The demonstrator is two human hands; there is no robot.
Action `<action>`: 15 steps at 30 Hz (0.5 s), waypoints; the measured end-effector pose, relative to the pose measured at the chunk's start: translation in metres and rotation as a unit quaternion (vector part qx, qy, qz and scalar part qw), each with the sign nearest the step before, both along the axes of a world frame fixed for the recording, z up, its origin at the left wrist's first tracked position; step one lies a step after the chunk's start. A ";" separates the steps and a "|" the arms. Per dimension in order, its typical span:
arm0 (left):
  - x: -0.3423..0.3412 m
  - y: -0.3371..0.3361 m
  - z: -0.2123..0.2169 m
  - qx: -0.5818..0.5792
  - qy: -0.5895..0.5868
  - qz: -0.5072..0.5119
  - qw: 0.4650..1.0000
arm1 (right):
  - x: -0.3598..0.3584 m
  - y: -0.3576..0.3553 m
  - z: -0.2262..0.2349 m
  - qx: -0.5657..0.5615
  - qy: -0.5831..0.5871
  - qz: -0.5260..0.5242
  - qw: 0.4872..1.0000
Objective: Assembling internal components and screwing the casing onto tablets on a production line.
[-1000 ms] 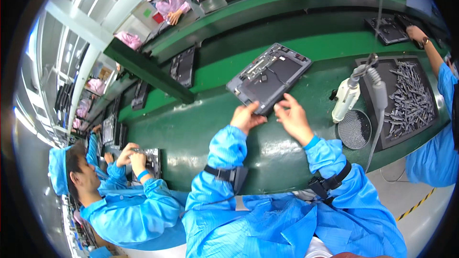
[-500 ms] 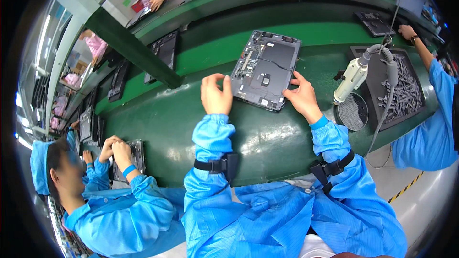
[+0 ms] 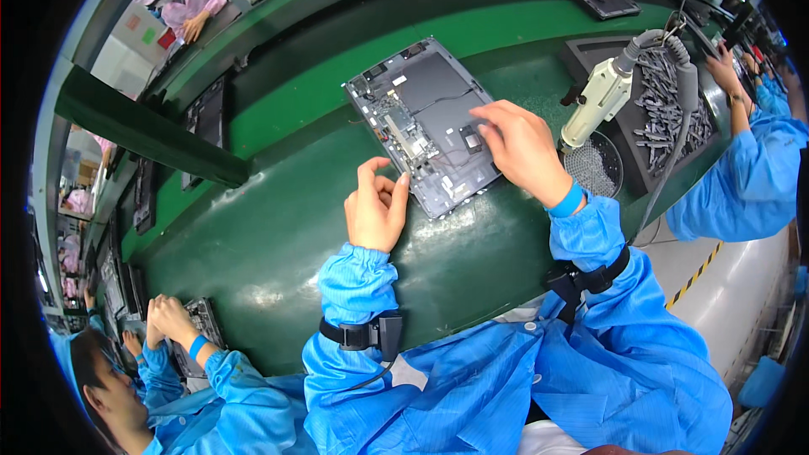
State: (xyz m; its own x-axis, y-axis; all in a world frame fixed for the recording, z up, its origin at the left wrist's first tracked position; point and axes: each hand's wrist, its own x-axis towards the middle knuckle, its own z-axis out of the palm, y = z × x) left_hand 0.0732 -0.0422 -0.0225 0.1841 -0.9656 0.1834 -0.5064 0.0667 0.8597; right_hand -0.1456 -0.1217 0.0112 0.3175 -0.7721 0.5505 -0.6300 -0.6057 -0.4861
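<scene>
Item 1: laptop base [image 3: 451, 76], dark grey, uncovered. It is lying on the green desk [image 3: 278, 236] between the two hands, inner side up and slanting.

Item 2: fittings of the base. A circuit board [image 3: 403, 128] is running along the left part; a thin black cable [image 3: 445, 102] is crossing the middle; a small black square part [image 3: 469, 138] is sitting toward the near right.

Item 3: left hand [image 3: 373, 215]. Its fingers are curling beside the near left edge, parted and released, nothing showing between them; whether the thumb is touching the edge, one cannot tell.

Item 4: right hand [image 3: 531, 150]. It is covering part of the right edge, its fingers reaching over the interior, thumb and forefinger apart and grasping nothing visible; contact is remaining unclear.

Item 5: surroundings. A cream powered screwdriver [image 3: 600, 99] is hanging over a round dish [image 3: 621, 170] of small pieces; a dark tray [image 3: 634, 139] of grey strips is lying beyond.

Handling note, by judgement: good practice is favouring the rigid rim for any grip, sparing the circuit board from pressure, keeping fingertips clear of the cable, and balancing both sides evenly.
</scene>
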 end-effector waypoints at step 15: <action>-0.007 0.002 0.000 -0.176 -0.185 0.035 0.966 | 0.012 -0.010 0.007 0.244 -0.207 0.079 0.944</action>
